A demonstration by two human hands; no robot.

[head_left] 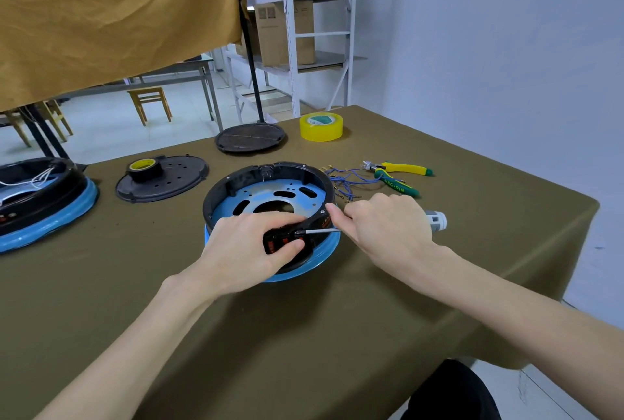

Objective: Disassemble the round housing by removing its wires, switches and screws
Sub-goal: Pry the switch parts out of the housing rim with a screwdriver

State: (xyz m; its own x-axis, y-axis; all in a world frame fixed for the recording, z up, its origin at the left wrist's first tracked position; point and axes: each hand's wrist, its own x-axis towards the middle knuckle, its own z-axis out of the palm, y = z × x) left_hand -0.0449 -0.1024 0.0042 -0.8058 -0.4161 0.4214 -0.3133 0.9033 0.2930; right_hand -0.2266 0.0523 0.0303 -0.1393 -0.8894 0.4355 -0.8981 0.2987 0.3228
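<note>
- A table point(304, 318) draped in matte olive-brown cloth fills the lower view; its far corner points toward 1 o'clock, and the cloth folds over the right edge.
- Behind it stand a pale grey wall point(489, 48), a white metal shelving rack point(290, 31) with cardboard boxes point(285, 31) at 12 o'clock, and a mustard-yellow fabric sheet point(101, 14), creased, hanging at 10 o'clock. Wooden stools point(150, 105) sit on a light tiled floor beyond.
- The round housing point(266, 190) lies near the table's centre: a black plastic ring wall around a light-blue metal plate pierced with oval slots and small holes, on a glossy blue rim.
- The left hand point(246, 250) grips the housing's near wall at 6 o'clock, its fingers curled over the rim and thumb pressed by the red switches point(283, 244).
- The right hand point(385, 227) is closed around a screwdriver point(319, 231); its thin steel shaft points left, tip at the housing's outer wall beside the switches. The grey handle end pokes out at 3 o'clock of the hand.
- Loose blue wires point(347, 179) with brass terminals lie just beyond the housing at 2 o'clock, beside green-and-yellow-handled pliers point(398, 174).
- A yellow tape roll point(320, 126) sits at 12 o'clock; black tape point(145, 168) rests on a perforated black lid point(175, 179) at 10 o'clock; a second housing point(44, 203) sits at 9 o'clock.
</note>
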